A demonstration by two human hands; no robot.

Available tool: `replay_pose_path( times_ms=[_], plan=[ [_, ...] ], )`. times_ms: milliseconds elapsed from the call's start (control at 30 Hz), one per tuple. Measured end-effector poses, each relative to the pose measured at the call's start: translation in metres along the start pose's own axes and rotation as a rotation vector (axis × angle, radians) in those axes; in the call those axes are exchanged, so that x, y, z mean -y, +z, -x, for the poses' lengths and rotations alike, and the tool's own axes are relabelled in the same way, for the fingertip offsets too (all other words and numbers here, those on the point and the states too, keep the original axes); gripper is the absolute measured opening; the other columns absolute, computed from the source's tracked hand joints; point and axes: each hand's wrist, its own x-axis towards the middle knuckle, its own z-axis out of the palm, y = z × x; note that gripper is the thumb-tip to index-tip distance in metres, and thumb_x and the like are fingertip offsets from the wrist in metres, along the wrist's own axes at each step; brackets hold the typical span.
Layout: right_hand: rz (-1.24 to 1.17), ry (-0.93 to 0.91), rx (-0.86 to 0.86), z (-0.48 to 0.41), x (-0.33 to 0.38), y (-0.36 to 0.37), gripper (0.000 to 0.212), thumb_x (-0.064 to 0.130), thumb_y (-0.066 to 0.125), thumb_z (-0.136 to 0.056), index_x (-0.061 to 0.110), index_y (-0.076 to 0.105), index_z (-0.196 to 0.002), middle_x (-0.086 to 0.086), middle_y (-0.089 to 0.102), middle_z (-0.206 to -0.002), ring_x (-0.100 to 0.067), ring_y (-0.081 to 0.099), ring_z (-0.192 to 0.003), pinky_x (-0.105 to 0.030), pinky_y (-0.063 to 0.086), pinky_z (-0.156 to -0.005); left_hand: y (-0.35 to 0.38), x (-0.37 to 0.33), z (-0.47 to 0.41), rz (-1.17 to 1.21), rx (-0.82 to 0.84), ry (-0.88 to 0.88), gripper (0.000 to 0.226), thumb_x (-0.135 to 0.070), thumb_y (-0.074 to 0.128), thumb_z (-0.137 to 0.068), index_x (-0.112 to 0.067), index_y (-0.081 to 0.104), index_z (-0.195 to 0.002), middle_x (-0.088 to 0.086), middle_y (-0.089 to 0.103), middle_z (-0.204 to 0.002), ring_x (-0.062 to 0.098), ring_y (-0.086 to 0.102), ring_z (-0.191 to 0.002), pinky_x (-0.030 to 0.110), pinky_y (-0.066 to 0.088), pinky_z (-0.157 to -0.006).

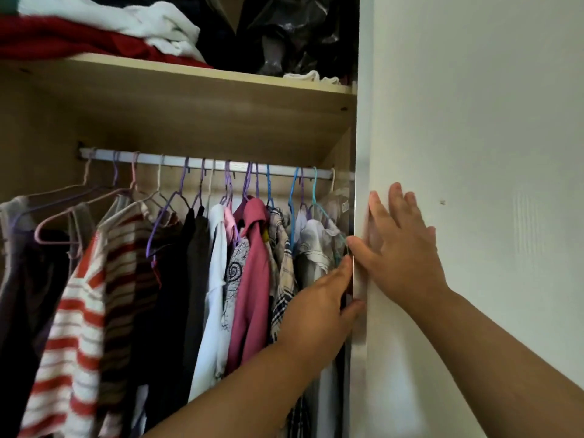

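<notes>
The only label in view is a small pale tag (pixel 345 205) on a clear-wrapped garment at the right end of the rail, and it is too blurred to read. You are standing at an open wardrobe of light wood, with its white door (pixel 474 137) filling the right half of the frame.

Your right hand (pixel 401 245) is lying flat against the door's face at middle right, with its fingers straight and spread and its thumb reaching the metal edge strip (pixel 360 311). Your left hand (pixel 319 308) is reaching up from the bottom centre. It is gripping that same edge just below, thumb on the front of the strip and fingers curling round behind it.

Left of the door, the white rail (pixel 196 161) is carrying a packed row of clothes on purple, pink and blue hangers. A striped sweater (pixel 79 311) in red and white is hanging at lower left, and a pink shirt (pixel 252 279) is hanging in the middle. Checked shirts are hanging nearest your left hand.

The shelf (pixel 189 80) above is holding folded red cloth (pixel 63 39) with white cloth (pixel 158 20) on top at upper left. A black plastic bag (pixel 294 30) is sitting at upper centre.
</notes>
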Motion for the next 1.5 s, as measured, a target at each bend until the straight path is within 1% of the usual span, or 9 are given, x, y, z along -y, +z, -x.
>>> replay_pose_path(
  times_ms=[300,500,633,967,1033,1167,1267,1367,1500],
  plan=[
    [-0.188,-0.254,-0.263,0.041,0.067,0.037,0.057,0.040,0.047,-0.077,0.020,0.050,-0.130,-0.013,0.039,-0.146,-0.031,0.023,-0.140,-0.060,0.023,-0.103,-0.098,0.040,0.064,-0.303,0.002,-0.133,0.072,-0.045,0.058,-0.084,-0.038,0.024,-0.147,-0.011,0.029,-0.153,0.001,0.022,-0.139,0.002,0.006,-0.106],
    [-0.482,-0.440,-0.059,0.049,0.163,0.064,0.044,0.028,0.067,-0.074,0.015,0.065,-0.116,-0.012,0.053,-0.132,-0.034,0.049,-0.124,-0.055,0.043,-0.096,-0.199,0.064,0.126,-0.488,-0.056,-0.191,0.056,-0.038,0.060,-0.083,-0.036,0.045,-0.137,-0.016,0.043,-0.140,-0.003,0.033,-0.130,0.001,0.012,-0.104],
    [-0.511,-0.503,0.112,0.053,0.221,0.080,0.042,0.031,0.070,-0.079,0.025,0.063,-0.119,0.001,0.051,-0.136,-0.021,0.046,-0.128,-0.044,0.038,-0.104,-0.267,0.088,0.163,-0.552,-0.084,-0.221,0.048,-0.037,0.059,-0.077,-0.034,0.059,-0.125,-0.020,0.052,-0.125,-0.008,0.041,-0.117,-0.002,0.019,-0.100],
    [-0.523,-0.360,0.157,0.035,0.393,0.123,0.038,0.042,0.055,-0.085,0.031,0.059,-0.122,0.012,0.053,-0.128,-0.006,0.045,-0.120,-0.031,0.036,-0.104,-0.423,0.190,0.159,-0.619,-0.283,-0.020,0.043,-0.040,0.050,-0.077,-0.019,0.071,-0.108,0.003,0.059,-0.123,0.027,0.051,-0.122,0.033,0.034,-0.105],
    [-0.524,-0.326,0.173,0.024,0.418,0.127,0.040,0.043,0.054,-0.087,0.032,0.056,-0.125,0.011,0.053,-0.127,-0.007,0.045,-0.118,-0.023,0.034,-0.097,-0.441,0.207,0.145,-0.618,-0.329,-0.027,0.049,-0.036,0.057,-0.077,-0.017,0.063,-0.122,0.011,0.048,-0.139,0.030,0.038,-0.134,0.040,0.028,-0.111],
    [-0.553,-0.250,0.188,0.001,0.455,0.128,0.044,0.037,0.056,-0.088,0.030,0.050,-0.131,0.007,0.056,-0.124,-0.011,0.050,-0.114,-0.019,0.036,-0.091,-0.461,0.234,0.119,-0.464,-0.338,-0.123,0.087,-0.019,0.067,-0.080,-0.013,0.016,-0.150,0.004,0.018,-0.158,0.010,0.015,-0.143,-0.002,0.000,-0.103],
    [-0.614,-0.174,0.193,-0.020,0.479,0.133,0.049,0.031,0.056,-0.090,0.026,0.045,-0.137,0.003,0.058,-0.126,-0.013,0.053,-0.115,-0.020,0.038,-0.092,-0.465,0.246,0.101,-0.342,-0.362,-0.170,0.092,-0.011,0.059,-0.079,-0.012,0.002,-0.151,0.005,0.013,-0.159,0.011,0.014,-0.142,-0.001,0.007,-0.102],
    [-0.659,-0.111,0.219,-0.043,0.498,0.145,0.048,0.025,0.056,-0.091,0.022,0.045,-0.138,0.001,0.058,-0.129,-0.016,0.053,-0.118,-0.019,0.036,-0.093,-0.466,0.250,0.082,-0.214,-0.402,-0.239,0.091,-0.015,0.060,-0.072,-0.020,0.011,-0.149,0.005,0.044,-0.142,0.025,0.048,-0.122,0.024,0.042,-0.087],
    [-0.609,-0.071,0.288,-0.076,0.514,0.167,0.042,0.021,0.053,-0.092,0.017,0.047,-0.134,-0.007,0.058,-0.129,-0.025,0.053,-0.120,-0.031,0.039,-0.100,-0.465,0.252,0.074,-0.117,-0.510,-0.266,0.076,-0.017,0.063,-0.070,-0.029,0.032,-0.138,-0.016,0.050,-0.090,-0.006,0.053,-0.071,-0.001,0.035,-0.055]
  ],
)
